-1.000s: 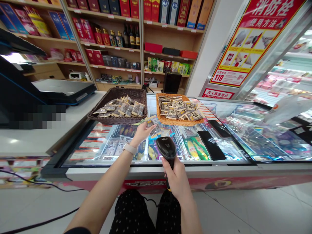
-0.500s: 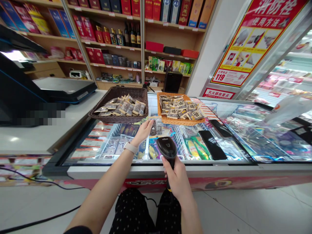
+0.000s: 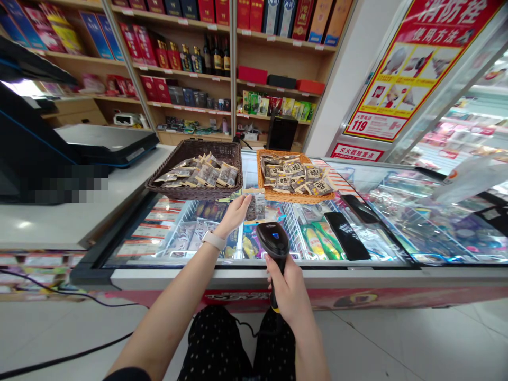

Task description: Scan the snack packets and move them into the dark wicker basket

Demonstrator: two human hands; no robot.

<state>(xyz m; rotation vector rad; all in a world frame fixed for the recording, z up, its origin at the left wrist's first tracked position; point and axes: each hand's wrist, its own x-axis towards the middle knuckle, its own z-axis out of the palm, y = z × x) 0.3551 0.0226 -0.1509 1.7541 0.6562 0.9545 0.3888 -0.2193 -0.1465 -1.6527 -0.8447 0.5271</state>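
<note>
Jutting past left fingers (image 3: 242, 202): packet (image 3: 259, 205)

left basket (image 3: 190, 194) beside right basket (image 3: 296, 197) | packets (image 3: 208, 173) in both | phone (image 3: 347, 236) on freezer (image 3: 159, 279)

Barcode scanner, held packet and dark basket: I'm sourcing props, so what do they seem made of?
Barcode scanner: probably hard black plastic, judging by its smooth, moulded, glossy head.
Packet: likely thin, clear plastic film; dark contents show through.
Dark basket: visibly woven strands, wicker or plastic; I can't tell which.
</note>
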